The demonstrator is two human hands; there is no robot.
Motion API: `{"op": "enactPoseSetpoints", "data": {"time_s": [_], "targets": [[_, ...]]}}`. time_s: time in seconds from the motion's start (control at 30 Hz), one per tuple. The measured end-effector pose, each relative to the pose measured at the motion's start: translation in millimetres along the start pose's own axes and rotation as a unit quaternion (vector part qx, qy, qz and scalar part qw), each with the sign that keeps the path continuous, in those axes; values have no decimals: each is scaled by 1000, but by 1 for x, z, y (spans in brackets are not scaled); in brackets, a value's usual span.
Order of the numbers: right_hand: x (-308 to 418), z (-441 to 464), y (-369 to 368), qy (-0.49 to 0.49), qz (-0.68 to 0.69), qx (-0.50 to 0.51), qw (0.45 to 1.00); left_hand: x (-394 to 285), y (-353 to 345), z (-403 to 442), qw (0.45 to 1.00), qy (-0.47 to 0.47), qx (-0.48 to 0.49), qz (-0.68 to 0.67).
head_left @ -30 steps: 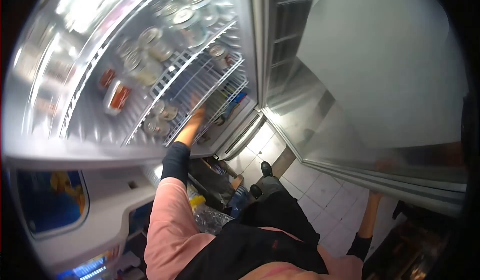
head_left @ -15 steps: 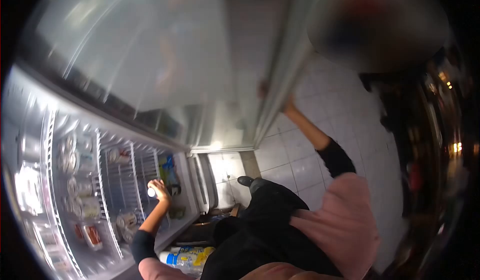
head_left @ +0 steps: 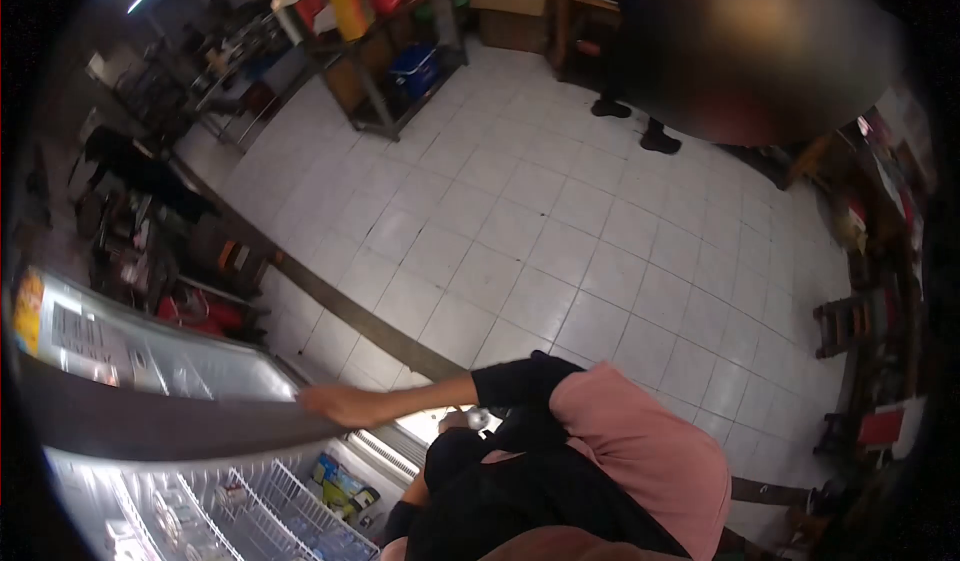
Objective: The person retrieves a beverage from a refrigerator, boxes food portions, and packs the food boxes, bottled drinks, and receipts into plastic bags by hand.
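Silver can (head_left: 480, 419) in left hand (head_left: 455, 422)

Head view: right hand (head_left: 340, 406) meets the door's end edge (head_left: 300, 398); its finger spread I cannot tell. Best press evenly, fingertips outside the gap, can steady. Left fingers wrap the can, near the front edge of the fridge (head_left: 372, 469). Its round end seems to face up, long axis roughly upright.

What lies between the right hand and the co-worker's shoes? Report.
Pale floor tiles, crossed by a brown strip nearer the right hand, in the head view.
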State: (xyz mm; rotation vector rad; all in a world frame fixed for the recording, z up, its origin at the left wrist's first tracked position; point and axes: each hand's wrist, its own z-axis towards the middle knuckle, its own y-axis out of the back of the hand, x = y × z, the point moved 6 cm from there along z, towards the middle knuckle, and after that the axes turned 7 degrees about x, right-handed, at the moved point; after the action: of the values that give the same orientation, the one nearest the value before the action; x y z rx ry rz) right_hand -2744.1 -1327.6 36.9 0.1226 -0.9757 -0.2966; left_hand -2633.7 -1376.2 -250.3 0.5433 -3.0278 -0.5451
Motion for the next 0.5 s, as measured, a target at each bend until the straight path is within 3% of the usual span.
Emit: {"op": "enactPoseSetpoints", "data": {"time_s": [0.07,0.13,0.17,0.23,0.3,0.33,0.4,0.5], "targets": [[37,-51,7,-5,28,133,991,-71,23,-1,995,-94,40,18],[20,-126,20,-66,-106,280,952,-140,43,14,983,-180,38,14],[11,-164,43,-81,-106,326,936,-168,53,27,977,-211,26,-2],[-32,-255,102,-227,-106,247,936,-219,74,54,965,-257,-7,-55],[-13,-327,178,-394,-149,231,877,-252,92,82,954,-270,-39,-124],[4,-355,223,-453,-162,143,865,-264,100,97,948,-270,-55,-159],[8,-411,261,-481,-189,129,846,-276,112,127,936,-255,-86,-226],[-6,-460,287,-475,-136,220,841,-265,116,158,917,-207,-132,-315]]}}
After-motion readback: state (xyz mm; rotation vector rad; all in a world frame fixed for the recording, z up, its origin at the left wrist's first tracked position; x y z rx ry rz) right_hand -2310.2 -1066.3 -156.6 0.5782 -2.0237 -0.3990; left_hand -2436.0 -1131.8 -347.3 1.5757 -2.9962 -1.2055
